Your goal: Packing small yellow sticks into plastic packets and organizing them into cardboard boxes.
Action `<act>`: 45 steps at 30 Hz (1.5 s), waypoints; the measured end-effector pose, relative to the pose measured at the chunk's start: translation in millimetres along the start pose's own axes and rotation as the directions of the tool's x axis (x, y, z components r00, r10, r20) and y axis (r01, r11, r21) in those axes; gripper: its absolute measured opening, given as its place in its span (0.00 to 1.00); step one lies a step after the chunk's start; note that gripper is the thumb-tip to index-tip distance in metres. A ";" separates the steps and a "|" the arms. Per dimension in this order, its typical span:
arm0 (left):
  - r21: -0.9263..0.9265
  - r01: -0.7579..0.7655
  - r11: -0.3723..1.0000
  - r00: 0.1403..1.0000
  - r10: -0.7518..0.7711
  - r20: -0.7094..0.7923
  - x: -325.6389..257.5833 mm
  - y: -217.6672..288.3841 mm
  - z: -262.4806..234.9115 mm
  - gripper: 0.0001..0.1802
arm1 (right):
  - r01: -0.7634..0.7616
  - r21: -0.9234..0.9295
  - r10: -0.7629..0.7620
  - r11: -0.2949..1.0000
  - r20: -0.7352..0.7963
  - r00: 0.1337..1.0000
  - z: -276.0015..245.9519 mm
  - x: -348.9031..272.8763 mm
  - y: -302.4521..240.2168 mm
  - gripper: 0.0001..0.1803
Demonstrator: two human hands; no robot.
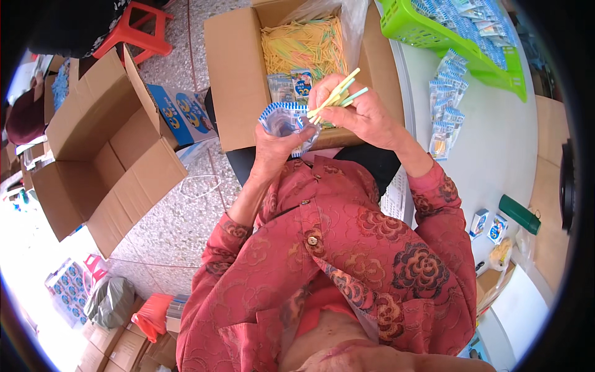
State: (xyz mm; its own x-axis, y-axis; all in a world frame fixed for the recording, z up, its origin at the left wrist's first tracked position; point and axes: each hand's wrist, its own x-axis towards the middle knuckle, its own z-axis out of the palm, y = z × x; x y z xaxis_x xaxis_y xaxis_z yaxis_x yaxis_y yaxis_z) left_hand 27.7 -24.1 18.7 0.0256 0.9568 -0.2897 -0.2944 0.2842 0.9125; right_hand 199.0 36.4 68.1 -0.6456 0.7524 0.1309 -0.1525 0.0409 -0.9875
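My left hand [271, 152] is closed on a small clear plastic bag [282, 121] with a blue-and-white striped rim, its mouth spread wide. Just right of it, my right hand [372, 119] pinches several thin pastel sticks [339, 94], yellow and pale green, like straws. Their lower ends are by the bag's mouth; whether they are inside it I cannot tell. Beyond both hands stands an opened cardboard box [234, 74] in front of my lap. It holds a heap of loose pastel sticks [304, 46] and a few printed packets [302, 82] at its near side.
A white table [489, 142] at the right bears a green basket [427, 40] of blue packets, a row of filled packets [447, 102] and a dark green bottle [519, 214]. On the speckled floor at left are an opened carton [124, 186] and a red stool [137, 38].
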 end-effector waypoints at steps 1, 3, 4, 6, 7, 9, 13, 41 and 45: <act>0.013 -0.006 1.000 1.000 0.006 0.014 0.3 -0.5 -0.3 0.13 | 0.000 0.000 0.000 1.000 0.003 1.000 -0.9 -0.5 0.6 0.05; 0.000 -0.005 1.000 1.000 0.005 0.010 0.2 -1.4 -0.2 0.13 | 0.019 0.020 -0.019 1.000 0.015 1.000 -3.0 -1.3 2.0 0.05; -0.012 -0.003 1.000 1.000 0.003 0.010 0.2 -1.3 0.1 0.13 | 0.018 0.019 -0.019 1.000 0.017 1.000 -3.8 -1.2 2.2 0.05; -0.026 0.002 1.000 1.000 -0.002 0.014 -1.0 0.6 1.1 0.13 | 0.072 -0.025 -0.070 0.997 0.067 0.995 -4.9 -0.9 2.6 0.05; -0.038 0.007 0.999 1.000 -0.007 0.018 -1.8 1.3 1.1 0.13 | 0.071 -0.025 -0.069 0.997 0.069 0.995 -4.5 -1.1 2.9 0.05; -0.031 0.003 1.000 0.999 -0.002 0.033 -1.9 -0.1 -0.3 0.13 | 0.045 -0.014 -0.043 0.999 0.100 0.994 -3.1 -2.0 3.0 0.06; 0.083 -0.004 0.997 0.996 -0.003 0.084 -3.2 -0.9 -3.5 0.12 | -0.035 -0.105 0.041 0.994 0.055 0.998 -3.3 -2.3 0.1 0.06; 0.001 0.070 0.998 0.964 -0.068 0.256 -1.0 -10.2 -12.1 0.18 | -0.335 0.170 0.349 0.927 -0.064 0.935 -0.5 -2.0 -11.0 0.11; -0.062 0.059 0.996 0.970 -0.043 0.238 -2.1 -10.7 -6.6 0.19 | -0.318 0.144 0.332 0.937 -0.080 0.940 1.8 -3.1 -10.0 0.10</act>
State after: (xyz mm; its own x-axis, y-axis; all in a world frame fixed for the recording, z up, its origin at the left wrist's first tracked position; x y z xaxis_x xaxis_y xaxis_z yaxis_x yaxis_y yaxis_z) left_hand 24.5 -29.5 7.6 0.2652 0.9310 -0.2510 -0.3511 0.3357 0.8741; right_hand 201.3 32.5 77.8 -0.5974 0.7735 -0.2115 -0.0453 -0.2959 -0.9541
